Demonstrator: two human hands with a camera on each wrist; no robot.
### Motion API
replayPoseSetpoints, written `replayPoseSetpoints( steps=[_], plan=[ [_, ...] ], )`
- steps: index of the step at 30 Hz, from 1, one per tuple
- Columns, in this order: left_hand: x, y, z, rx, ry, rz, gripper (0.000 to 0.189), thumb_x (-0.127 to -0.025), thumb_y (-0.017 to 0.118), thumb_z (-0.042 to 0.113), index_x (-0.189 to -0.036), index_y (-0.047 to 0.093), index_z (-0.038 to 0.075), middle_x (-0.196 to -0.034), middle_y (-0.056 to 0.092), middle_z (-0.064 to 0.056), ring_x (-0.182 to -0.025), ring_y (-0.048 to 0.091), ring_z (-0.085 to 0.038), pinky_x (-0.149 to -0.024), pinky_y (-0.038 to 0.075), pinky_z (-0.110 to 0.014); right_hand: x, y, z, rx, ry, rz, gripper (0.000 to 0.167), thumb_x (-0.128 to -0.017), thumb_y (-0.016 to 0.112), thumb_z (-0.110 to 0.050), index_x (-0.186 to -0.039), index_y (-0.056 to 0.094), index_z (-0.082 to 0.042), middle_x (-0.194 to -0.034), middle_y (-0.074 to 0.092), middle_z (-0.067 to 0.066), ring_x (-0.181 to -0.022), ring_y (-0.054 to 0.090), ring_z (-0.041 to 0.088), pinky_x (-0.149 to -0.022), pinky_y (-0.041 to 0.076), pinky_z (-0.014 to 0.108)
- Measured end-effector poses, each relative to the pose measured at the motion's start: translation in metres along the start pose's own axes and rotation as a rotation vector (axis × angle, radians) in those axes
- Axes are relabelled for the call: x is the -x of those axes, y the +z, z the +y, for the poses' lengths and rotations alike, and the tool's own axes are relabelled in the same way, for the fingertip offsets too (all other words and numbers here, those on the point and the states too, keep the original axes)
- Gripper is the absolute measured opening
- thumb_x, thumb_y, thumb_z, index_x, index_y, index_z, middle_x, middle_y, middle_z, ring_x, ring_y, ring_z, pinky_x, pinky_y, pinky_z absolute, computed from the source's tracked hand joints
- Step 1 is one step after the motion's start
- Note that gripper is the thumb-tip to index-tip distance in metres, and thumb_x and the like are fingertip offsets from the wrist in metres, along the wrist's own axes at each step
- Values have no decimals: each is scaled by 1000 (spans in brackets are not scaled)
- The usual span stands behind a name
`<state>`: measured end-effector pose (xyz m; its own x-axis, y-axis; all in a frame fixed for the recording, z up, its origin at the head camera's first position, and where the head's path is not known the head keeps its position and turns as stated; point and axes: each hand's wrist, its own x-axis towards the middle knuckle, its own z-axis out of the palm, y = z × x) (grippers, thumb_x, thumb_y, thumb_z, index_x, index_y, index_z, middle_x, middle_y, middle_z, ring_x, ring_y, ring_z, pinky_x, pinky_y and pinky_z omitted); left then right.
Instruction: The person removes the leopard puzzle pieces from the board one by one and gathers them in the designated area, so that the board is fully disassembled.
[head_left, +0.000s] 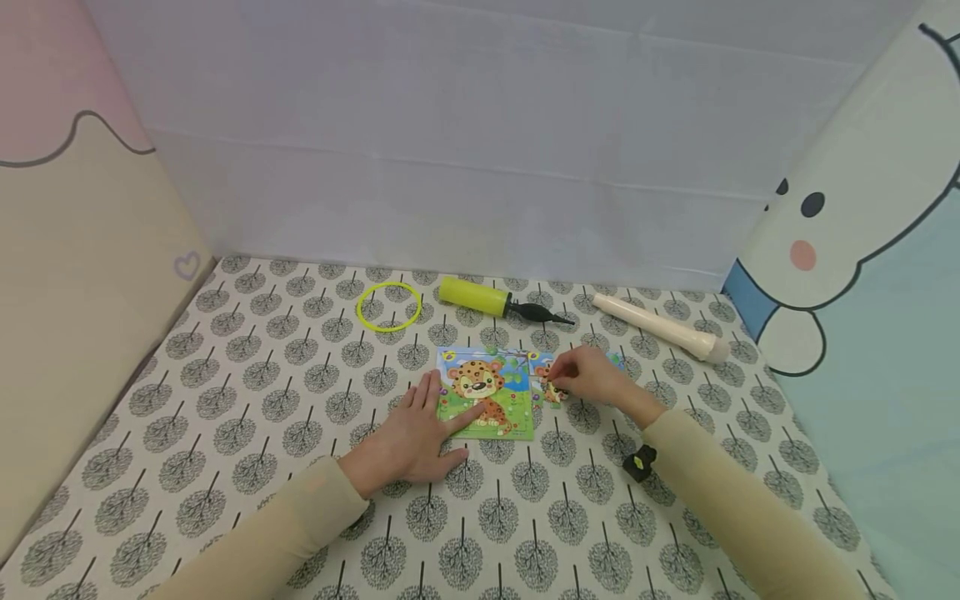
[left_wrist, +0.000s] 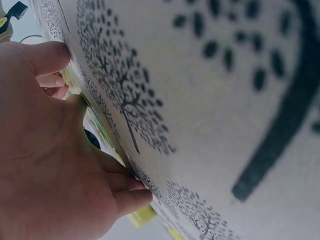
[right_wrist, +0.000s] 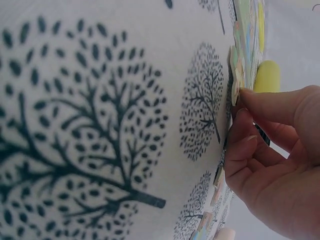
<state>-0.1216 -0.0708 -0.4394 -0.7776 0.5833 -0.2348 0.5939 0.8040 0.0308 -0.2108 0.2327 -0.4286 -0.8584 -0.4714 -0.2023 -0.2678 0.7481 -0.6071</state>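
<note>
A leopard-cub jigsaw puzzle board (head_left: 485, 427) lies flat on the patterned cloth in the head view. My left hand (head_left: 412, 437) rests at its left side, fingers spread over its edge and one reaching across the picture. Just right of the board, my right hand (head_left: 595, 375) bends over a group of loose puzzle pieces (head_left: 542, 360). Thumb and finger pinch the edge of a puzzle piece (right_wrist: 236, 75), seen nearly edge-on in the right wrist view. The right hand partly hides the pieces beneath it; another puzzle piece (head_left: 616, 359) shows beyond its knuckles.
Behind the board lie a yellow-green hand pump (head_left: 474, 297) with a black nozzle and a yellow-green ring (head_left: 361, 310). A cream-coloured stick (head_left: 652, 322) lies at back right. A small black object (head_left: 639, 463) sits beside the right sleeve. Fabric walls (head_left: 465, 150) enclose the surface.
</note>
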Motion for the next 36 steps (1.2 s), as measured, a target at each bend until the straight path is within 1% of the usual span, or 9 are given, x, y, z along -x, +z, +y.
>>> replayPoseSetpoints(
  steps=[6, 11, 13, 16, 21, 25, 29, 32, 36],
  plan=[
    [0, 0, 1, -8, 11, 9, 67, -95, 33, 62, -153, 10, 37, -145, 8, -43, -136, 10, -51, -109, 20, -53, 1, 0, -1, -12, -1, 4, 5, -88, 68, -8, -92, 71, -7, -82, 66, -2, -71, 60, 12, -64, 51, 31],
    [0, 0, 2, -8, 9, 15, 67, -95, 35, 60, -153, 12, 37, -146, 9, -42, -136, 10, -50, -109, 22, -53, 0, -1, -3, -18, 1, 16, 5, -89, 68, -11, -92, 70, -7, -81, 65, -2, -72, 59, 13, -64, 51, 31],
    [0, 0, 2, -7, 9, 25, 66, -95, 36, 60, -153, 13, 37, -146, 9, -41, -136, 11, -50, -109, 22, -53, -1, -1, -6, -9, 0, 26, 6, -89, 68, -13, -92, 69, -8, -81, 64, -2, -71, 59, 13, -64, 51, 31],
    [1, 0, 2, -2, 11, 44, 66, -95, 37, 59, -153, 15, 36, -146, 11, -40, -136, 13, -49, -108, 22, -53, -3, 1, -13, 24, -30, 41, 8, -89, 69, -16, -92, 70, -9, -80, 64, -4, -69, 58, 12, -63, 50, 31],
    [3, 0, 3, 8, 23, 81, 66, -94, 39, 60, -153, 20, 34, -146, 15, -39, -135, 17, -50, -108, 24, -52, -13, 10, -22, 30, -93, 29, 8, -91, 67, -16, -92, 70, -9, -78, 63, -6, -68, 57, 10, -64, 49, 30],
    [3, 0, 4, 13, 32, 100, 66, -94, 40, 59, -152, 24, 32, -145, 19, -39, -134, 21, -50, -107, 26, -51, -22, 16, -28, -17, -105, 13, 7, -91, 66, -15, -94, 70, -9, -81, 63, -6, -70, 58, 10, -66, 49, 31],
    [4, -2, 4, 22, 38, 111, 64, -95, 41, 56, -152, 26, 30, -145, 23, -36, -134, 22, -49, -107, 26, -51, -32, 22, -35, -24, -137, 6, 9, -91, 67, -15, -97, 70, -9, -84, 64, -5, -72, 59, 9, -67, 50, 30],
    [4, -2, 4, 15, 50, 121, 65, -95, 42, 55, -152, 27, 28, -144, 26, -34, -134, 24, -47, -106, 28, -51, -38, 28, -40, -13, -162, -6, 13, -91, 68, -14, -102, 71, -8, -88, 66, -3, -76, 61, 8, -70, 51, 28],
    [3, -1, 5, 9, 68, 131, 65, -95, 42, 54, -152, 27, 27, -144, 28, -33, -134, 24, -46, -103, 33, -51, -44, 35, -48, -8, -161, -21, 23, -89, 69, -13, -111, 70, -5, -92, 68, -2, -78, 62, 7, -70, 51, 26]
  ],
)
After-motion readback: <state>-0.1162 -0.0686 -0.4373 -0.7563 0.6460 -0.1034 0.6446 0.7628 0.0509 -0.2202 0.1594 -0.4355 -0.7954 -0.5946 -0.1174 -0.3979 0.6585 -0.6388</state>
